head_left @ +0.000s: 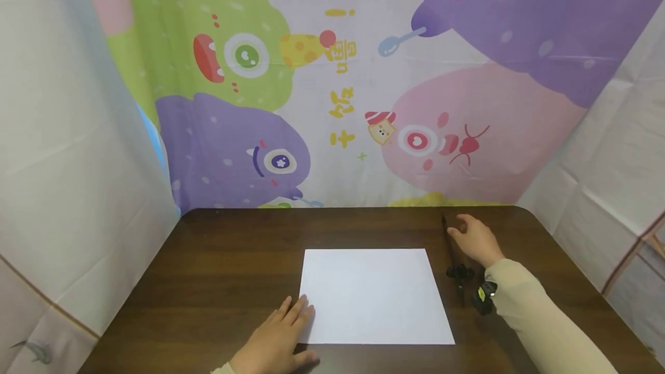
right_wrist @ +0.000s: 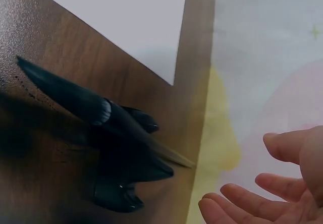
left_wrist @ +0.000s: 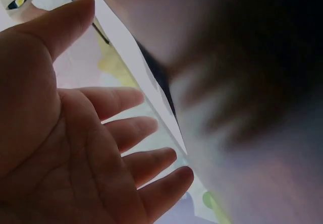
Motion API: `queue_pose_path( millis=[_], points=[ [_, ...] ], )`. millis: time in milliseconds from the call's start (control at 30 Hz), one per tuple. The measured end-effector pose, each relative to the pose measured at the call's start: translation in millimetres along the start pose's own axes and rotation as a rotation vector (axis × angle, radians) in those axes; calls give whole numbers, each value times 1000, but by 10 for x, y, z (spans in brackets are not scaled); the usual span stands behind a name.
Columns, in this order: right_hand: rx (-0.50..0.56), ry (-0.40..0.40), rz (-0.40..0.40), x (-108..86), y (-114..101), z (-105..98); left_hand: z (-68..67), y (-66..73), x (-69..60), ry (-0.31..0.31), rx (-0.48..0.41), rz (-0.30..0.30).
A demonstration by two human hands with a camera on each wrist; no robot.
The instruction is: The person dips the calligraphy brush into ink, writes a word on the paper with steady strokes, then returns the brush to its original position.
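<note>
A blank white sheet of paper (head_left: 371, 296) lies on the dark wooden table. My left hand (head_left: 277, 333) is at the sheet's left edge, fingers spread and fingertips over the paper. To the right of the sheet, a writing brush (head_left: 450, 245) leans across a small black brush rest (head_left: 459, 272). Its dark pointed tuft (right_wrist: 65, 91) faces the near side, and its thin handle points to the far edge. My right hand (head_left: 475, 241) hovers just right of the handle with loosely bent fingers. In the right wrist view, those fingers hold nothing and stand apart from the brush.
The table (head_left: 234, 264) has rounded far corners. Behind it hangs a cloth backdrop (head_left: 343, 178) with cartoon monsters, and pale cloth sheets (head_left: 62, 131) close in both sides. A black and yellow-green device (head_left: 484, 298) is on my right wrist.
</note>
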State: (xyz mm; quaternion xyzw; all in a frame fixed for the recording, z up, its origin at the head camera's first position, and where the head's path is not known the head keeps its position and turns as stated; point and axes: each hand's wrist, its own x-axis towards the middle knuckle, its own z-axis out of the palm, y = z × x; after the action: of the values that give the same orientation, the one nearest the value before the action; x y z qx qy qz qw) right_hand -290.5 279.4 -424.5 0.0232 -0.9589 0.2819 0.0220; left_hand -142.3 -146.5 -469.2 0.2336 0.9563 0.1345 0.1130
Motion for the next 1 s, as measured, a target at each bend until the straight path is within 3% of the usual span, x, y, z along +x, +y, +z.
queue_pose_path(
  millis=[100,200,433,1000],
  points=[
    [-16,-24,9,49,16,38,3,5,8,-61,-13,3],
    [-30,-49,32,80,16,73,16,8,6,-81,7,30],
    [-58,-105,80,121,37,132,40,1,-26,-44,48,85],
    [-106,-119,130,193,73,265,23,14,-37,-37,47,89]
  ],
)
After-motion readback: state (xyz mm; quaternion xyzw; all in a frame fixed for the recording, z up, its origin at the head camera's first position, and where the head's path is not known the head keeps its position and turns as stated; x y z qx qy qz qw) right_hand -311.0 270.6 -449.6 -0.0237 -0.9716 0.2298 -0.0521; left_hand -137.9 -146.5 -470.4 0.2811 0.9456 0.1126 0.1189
